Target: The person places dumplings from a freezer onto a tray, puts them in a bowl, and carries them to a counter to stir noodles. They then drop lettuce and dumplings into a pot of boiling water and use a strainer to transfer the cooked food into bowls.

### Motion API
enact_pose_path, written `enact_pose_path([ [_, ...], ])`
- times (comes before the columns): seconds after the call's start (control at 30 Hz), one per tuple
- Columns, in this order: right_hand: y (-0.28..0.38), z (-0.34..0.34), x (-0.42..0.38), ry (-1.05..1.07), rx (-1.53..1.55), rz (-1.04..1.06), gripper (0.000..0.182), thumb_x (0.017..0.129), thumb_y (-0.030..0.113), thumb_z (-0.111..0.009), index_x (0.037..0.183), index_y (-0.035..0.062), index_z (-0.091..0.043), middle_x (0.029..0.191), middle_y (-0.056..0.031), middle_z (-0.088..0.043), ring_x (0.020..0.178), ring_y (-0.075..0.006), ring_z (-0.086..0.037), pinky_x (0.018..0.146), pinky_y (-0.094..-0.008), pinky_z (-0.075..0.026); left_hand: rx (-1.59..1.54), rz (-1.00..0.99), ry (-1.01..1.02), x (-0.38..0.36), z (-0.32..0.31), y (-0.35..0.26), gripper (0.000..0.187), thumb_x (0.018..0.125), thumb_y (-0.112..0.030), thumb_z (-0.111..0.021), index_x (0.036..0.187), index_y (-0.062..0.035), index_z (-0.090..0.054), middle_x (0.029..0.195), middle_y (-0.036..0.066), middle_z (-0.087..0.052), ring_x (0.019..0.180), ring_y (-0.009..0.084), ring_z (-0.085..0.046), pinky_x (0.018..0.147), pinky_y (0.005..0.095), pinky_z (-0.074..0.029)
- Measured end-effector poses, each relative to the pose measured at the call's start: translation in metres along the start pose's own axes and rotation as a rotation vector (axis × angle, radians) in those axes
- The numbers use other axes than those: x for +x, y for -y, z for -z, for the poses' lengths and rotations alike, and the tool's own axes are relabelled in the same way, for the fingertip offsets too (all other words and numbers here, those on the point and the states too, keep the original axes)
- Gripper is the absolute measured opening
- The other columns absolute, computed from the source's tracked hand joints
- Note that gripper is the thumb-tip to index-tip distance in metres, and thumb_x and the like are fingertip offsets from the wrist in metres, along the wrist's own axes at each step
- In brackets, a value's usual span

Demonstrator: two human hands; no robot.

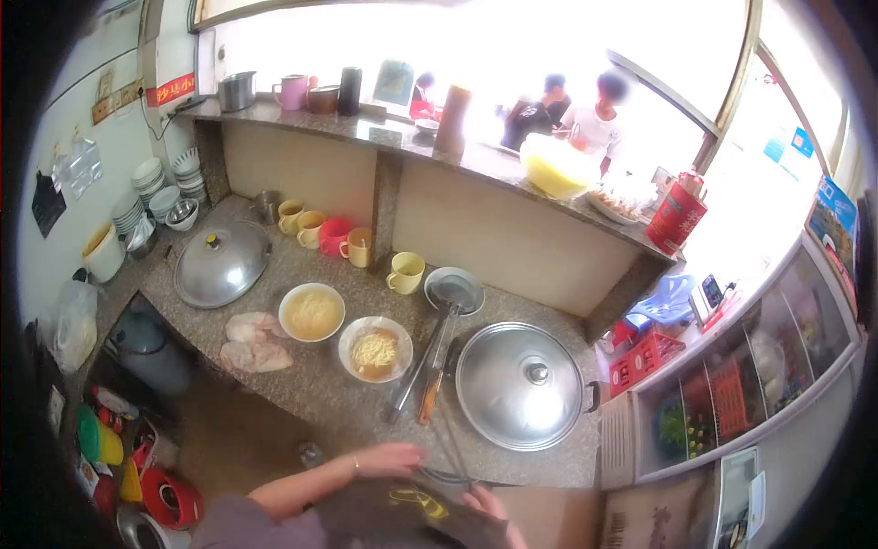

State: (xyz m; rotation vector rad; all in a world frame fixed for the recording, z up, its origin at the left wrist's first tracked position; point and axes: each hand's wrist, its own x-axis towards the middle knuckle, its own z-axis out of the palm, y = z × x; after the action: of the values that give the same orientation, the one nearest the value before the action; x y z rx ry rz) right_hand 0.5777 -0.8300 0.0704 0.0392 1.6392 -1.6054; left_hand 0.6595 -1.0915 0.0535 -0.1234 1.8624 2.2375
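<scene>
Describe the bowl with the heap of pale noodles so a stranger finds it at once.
On the speckled counter, find the right-hand domed lid. Going left from it, past the wooden handle, you meet this white bowl just before a second bowl. A heap of pale noodles lies in it, while the second bowl shows mainly cloudy liquid.

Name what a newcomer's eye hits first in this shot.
The big shiny domed lid, right of centre on the counter. Next, the white bowl of pale noodles to its left. Higher up, the bright yellow bundle on the raised ledge.
</scene>
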Motion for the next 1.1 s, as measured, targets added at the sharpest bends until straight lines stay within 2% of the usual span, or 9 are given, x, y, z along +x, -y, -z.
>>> enact_pose_path([
  [0.1, 0.101, -0.039, -0.019, 0.425, -0.772, 0.252, 0.034, 0.085, 0.021, -0.049, 0.111, 0.0002, -0.048, 0.090, -0.0088, -0.057, 0.078, -0.0162, -0.053, 0.072, -0.0292, -0.042, -0.378, -0.032, 0.156, 0.012, -0.013, -0.059, 0.043, 0.088, -0.032, -0.037, 0.117, -0.0002, -0.043, 0.123, 0.015, -0.041, 0.116, 0.0217, -0.037, 0.096, 0.0379, -0.031],
  [0.17, 0.138, -0.047, -0.023, 0.568, -0.361, -0.121, 0.042, 0.084, 0.024, -0.049, 0.119, 0.0004, -0.042, 0.094, -0.0108, -0.057, 0.081, -0.0174, -0.053, 0.076, -0.0291, -0.042, -0.743, 0.048, 0.168, 0.015, -0.009, -0.083, 0.046, 0.089, -0.034, -0.031, 0.118, -0.0001, -0.043, 0.128, 0.015, -0.036, 0.119, 0.0232, -0.033, 0.098, 0.0394, -0.027],
  [0.2, 0.097, -0.025, 0.015, 0.800, 0.112, 0.020, 0.040, 0.082, 0.019, -0.051, 0.118, 0.0013, -0.044, 0.095, -0.0097, -0.057, 0.082, -0.0161, -0.053, 0.077, -0.0289, -0.042, -0.778, -0.110, 0.211, 0.016, -0.004, -0.093, 0.047, 0.089, -0.034, -0.027, 0.119, -0.0004, -0.042, 0.129, 0.015, -0.035, 0.119, 0.0247, -0.033, 0.098, 0.0397, -0.027],
  [0.47, 0.148, -0.133, 0.013, 0.321, -0.527, 1.230, 0.014, 0.083, 0.011, -0.046, 0.084, 0.0012, -0.056, 0.078, -0.0095, -0.054, 0.077, -0.0207, -0.054, 0.069, -0.0282, -0.042, -1.096, -0.071, 0.044, -0.008, -0.028, -0.119, 0.056, 0.088, -0.045, -0.025, 0.125, -0.0030, -0.033, 0.127, 0.012, -0.037, 0.118, 0.0234, -0.034, 0.100, 0.0402, -0.023],
  [0.5, 0.159, -0.142, 0.010, 0.370, -0.482, 1.125, 0.017, 0.083, 0.010, -0.045, 0.072, -0.0004, -0.053, 0.069, -0.0106, -0.049, 0.068, -0.0225, -0.052, 0.060, -0.0303, -0.041, -1.201, -0.173, 0.409, -0.002, -0.012, -0.082, 0.059, 0.088, -0.045, -0.030, 0.129, -0.0029, -0.026, 0.127, 0.010, -0.036, 0.118, 0.0204, -0.034, 0.100, 0.0362, -0.024],
  [0.6, 0.184, -0.165, 0.021, 0.396, -0.749, 1.116, 0.019, 0.083, 0.011, -0.045, 0.069, -0.0006, -0.049, 0.064, -0.0113, -0.046, 0.059, -0.0248, -0.048, 0.054, -0.0334, -0.039, -0.412, -0.003, 0.356, -0.025, 0.001, -0.071, 0.054, 0.089, -0.035, -0.036, 0.129, -0.0020, -0.024, 0.128, 0.010, -0.035, 0.117, 0.0193, -0.035, 0.100, 0.0331, -0.025],
  [0.73, 0.166, -0.209, 0.047, 0.341, -1.027, 0.890, 0.022, 0.083, 0.021, -0.046, 0.073, 0.0013, -0.051, 0.071, -0.0141, -0.052, 0.072, -0.0311, -0.053, 0.061, -0.0379, -0.041, -0.197, 0.049, 0.336, -0.075, 0.044, -0.048, 0.048, 0.089, -0.026, -0.042, 0.127, -0.0002, -0.029, 0.124, 0.009, -0.040, 0.114, 0.0175, -0.038, 0.098, 0.0319, -0.027],
  [0.93, 0.125, -0.200, 0.084, 0.158, -0.958, 0.667, 0.024, 0.083, 0.022, -0.046, 0.072, 0.0036, -0.057, 0.065, -0.0108, -0.056, 0.062, -0.0265, -0.055, 0.057, -0.0371, -0.043, -0.205, 0.126, -0.219, -0.152, 0.113, -0.039, 0.047, 0.081, -0.033, -0.054, 0.116, -0.0035, -0.045, 0.108, 0.003, -0.051, 0.098, 0.0116, -0.046, 0.086, 0.0264, -0.036],
  [1.1, 0.154, -0.203, 0.075, 0.017, -0.700, 1.070, 0.019, 0.080, 0.008, -0.048, 0.065, -0.0013, -0.055, 0.071, -0.0114, -0.055, 0.070, -0.0230, -0.054, 0.062, -0.0313, -0.042, -0.178, 0.333, -0.428, -0.184, 0.158, 0.004, 0.046, 0.081, -0.032, -0.054, 0.116, -0.0021, -0.046, 0.107, 0.005, -0.052, 0.096, 0.0132, -0.048, 0.083, 0.0253, -0.038],
])
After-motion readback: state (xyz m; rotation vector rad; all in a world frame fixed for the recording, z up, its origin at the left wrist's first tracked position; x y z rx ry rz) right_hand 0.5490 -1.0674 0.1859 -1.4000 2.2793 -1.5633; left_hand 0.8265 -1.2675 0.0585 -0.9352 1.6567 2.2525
